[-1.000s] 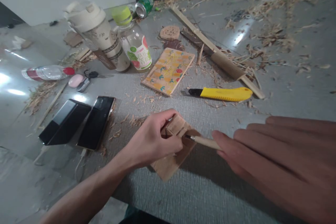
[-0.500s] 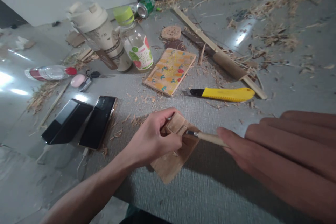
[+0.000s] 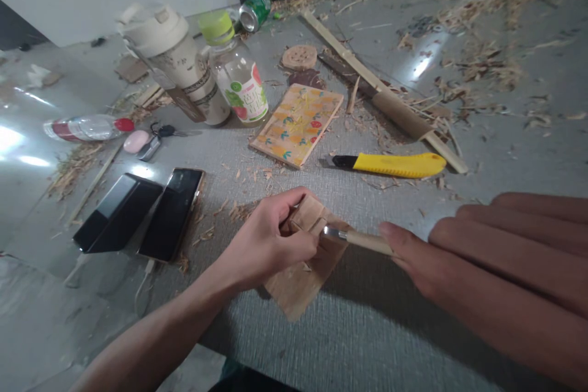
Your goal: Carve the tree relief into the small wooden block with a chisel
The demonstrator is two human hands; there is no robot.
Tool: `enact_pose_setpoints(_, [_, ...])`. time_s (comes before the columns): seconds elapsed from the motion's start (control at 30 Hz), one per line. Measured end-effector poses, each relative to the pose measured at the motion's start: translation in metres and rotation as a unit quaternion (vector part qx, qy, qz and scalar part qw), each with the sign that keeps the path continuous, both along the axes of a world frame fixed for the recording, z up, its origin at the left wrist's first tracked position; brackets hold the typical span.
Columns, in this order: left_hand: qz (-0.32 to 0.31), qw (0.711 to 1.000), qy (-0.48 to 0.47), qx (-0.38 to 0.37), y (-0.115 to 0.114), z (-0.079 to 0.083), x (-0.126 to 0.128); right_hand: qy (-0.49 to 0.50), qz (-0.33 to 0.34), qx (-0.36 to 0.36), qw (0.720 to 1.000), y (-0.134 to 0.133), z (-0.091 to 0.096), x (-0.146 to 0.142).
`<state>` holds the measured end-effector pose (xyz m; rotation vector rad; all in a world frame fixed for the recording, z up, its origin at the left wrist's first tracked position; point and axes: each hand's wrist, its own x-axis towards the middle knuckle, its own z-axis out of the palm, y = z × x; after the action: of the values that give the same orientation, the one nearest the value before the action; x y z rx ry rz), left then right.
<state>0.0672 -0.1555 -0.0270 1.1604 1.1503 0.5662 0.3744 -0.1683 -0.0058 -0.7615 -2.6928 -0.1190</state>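
My left hand (image 3: 271, 239) is closed around a small wooden piece (image 3: 309, 211), its thumb pressed along the near side. Beneath that hand lies a flat tan sheet (image 3: 294, 294), perhaps thin wood or paper. My right hand (image 3: 441, 257) grips a carving chisel (image 3: 367, 241) by its pale wooden handle. The chisel's short metal blade points left and meets the wooden piece close to my left thumb. Just beyond my hands rests a yellow utility knife (image 3: 395, 165). Behind it lies a painted wooden board (image 3: 298, 125) with a fruit pattern.
Two phones (image 3: 172, 214) with cables lie left. A tumbler (image 3: 179, 67), a green-capped bottle (image 3: 241, 76) and a green can (image 3: 255, 10) stand or lie behind. A lying bottle (image 3: 87, 127) and keys (image 3: 168, 130) are far left. Wooden strips (image 3: 399, 111) and shavings (image 3: 487, 67) spread right.
The chisel blade has shifted very slightly and now catches the light, looking bright instead of dark. My left hand and the surrounding objects stay nearly where they were.
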Motion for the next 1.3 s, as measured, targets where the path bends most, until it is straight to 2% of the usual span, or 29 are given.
enact_pose_setpoints(0.43, [0.002, 1.000, -0.006, -0.029, -0.0010, -0.0071, -0.0019, -0.004, 0.018, -0.007, 1.000, 0.0041, 0.0015, 0.0025])
enact_pose_setpoints(1.3, [0.001, 0.999, -0.030, -0.035, -0.0001, -0.0080, -0.0036, 0.036, 0.038, 0.006, 0.999, 0.0063, 0.0015, -0.0017])
